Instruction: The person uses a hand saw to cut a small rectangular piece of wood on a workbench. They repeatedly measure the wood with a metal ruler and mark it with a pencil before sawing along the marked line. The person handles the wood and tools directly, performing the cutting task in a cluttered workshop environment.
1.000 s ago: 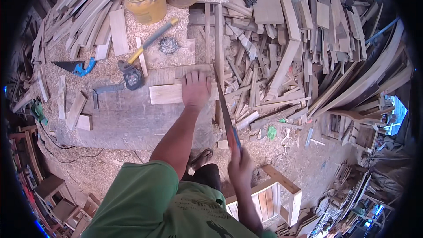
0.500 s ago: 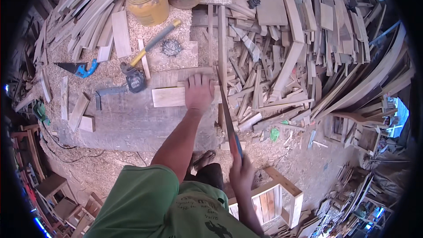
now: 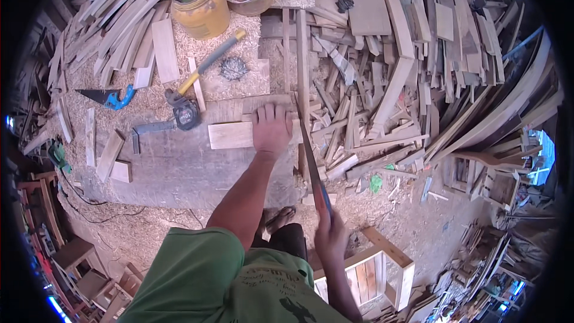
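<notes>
My left hand (image 3: 272, 130) presses down on a short pale wooden board (image 3: 231, 136), its fingers bent over the far side. The board lies across the right edge of a worn wooden work surface (image 3: 185, 173). My right hand (image 3: 330, 234) is closed around the blue handle of a handsaw (image 3: 313, 166). The saw's long blade runs away from me, beside the board's right end and close to my left hand. Whether the teeth are inside the wood is too small to tell.
Left of the board lie a tape measure (image 3: 186, 114), a metal square (image 3: 156, 125), a hammer (image 3: 210, 61) and a blue-handled saw (image 3: 113, 97). A nail pile (image 3: 233, 69) and yellow bucket (image 3: 201, 9) stand beyond. Offcuts (image 3: 344, 122) crowd the right; a wooden frame (image 3: 382, 263) stands near my right arm.
The whole view has shifted slightly right and down. My left hand stays on the board, and the saw in my right hand keeps nearly the same place along the board's end.
</notes>
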A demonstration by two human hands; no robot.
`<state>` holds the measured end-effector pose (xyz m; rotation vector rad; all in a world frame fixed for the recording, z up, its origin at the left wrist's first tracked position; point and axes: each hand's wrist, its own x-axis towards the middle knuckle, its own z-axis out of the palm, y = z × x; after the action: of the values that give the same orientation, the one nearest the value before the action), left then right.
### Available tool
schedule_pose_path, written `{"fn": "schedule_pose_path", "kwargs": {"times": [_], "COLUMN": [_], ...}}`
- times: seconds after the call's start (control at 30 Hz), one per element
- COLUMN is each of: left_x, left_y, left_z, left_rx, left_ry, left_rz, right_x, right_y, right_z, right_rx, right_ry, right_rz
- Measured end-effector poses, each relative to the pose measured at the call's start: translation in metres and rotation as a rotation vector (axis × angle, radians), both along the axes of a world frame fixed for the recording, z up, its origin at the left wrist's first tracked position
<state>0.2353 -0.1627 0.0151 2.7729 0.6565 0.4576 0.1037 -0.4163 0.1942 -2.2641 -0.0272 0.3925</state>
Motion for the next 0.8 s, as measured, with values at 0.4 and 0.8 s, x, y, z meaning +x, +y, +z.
{"fn": "schedule_pose_path", "kwargs": {"times": [0.4,0.8], "left_x": [-0.001,-0.001], "left_y": [0.005,0.010], "left_z": [-0.007,-0.004], "left_rx": [0.055,0.071], "left_ry": [-0.070,-0.027], "left_rz": [0.027,0.045], "right_x": [-0.048,0.016], "right_y": [-0.038,0.021], "right_z": [0.019,-0.012], "right_rx": [-0.024,0.017], "right_ry": [0.037,0.084], "right_rz": [0.013,0.017]}}
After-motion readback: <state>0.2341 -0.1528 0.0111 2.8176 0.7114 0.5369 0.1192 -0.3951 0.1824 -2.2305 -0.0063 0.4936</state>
